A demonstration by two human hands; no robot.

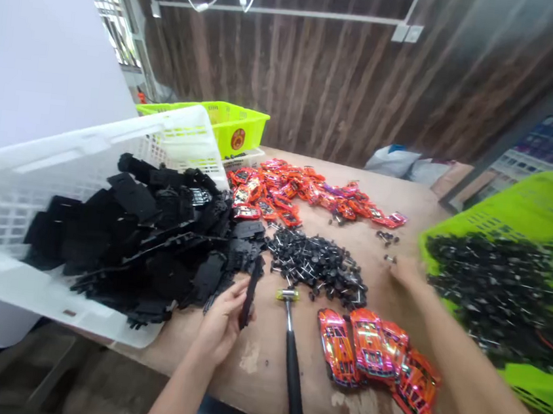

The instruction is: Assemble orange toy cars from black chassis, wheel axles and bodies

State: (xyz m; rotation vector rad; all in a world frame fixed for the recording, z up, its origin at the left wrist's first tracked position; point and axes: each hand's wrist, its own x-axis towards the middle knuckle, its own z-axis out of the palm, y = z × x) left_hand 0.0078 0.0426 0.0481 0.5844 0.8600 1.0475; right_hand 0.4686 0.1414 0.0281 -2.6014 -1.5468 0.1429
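Observation:
My left hand (222, 323) is closed around a black plastic toy car chassis (251, 290), held edge-on above the table. Over at the right, my right hand (408, 275) is slightly blurred, with its fingertips pinched at a small wheel axle (390, 258). A heap of black wheels on metal axles (317, 264) lies between the hands. Below that heap rests a hammer (293, 367) with a black handle and a yellowish head. Several shiny orange toy car bodies (370, 348) sit together to the hammer's right.
A white crate (68, 307) piled with black chassis (155, 234) tilts at the left. The lime basket (518, 206) at the right holds many wheel axles. More orange car bodies (288, 192) are heaped at the back, near another lime basket (245, 128).

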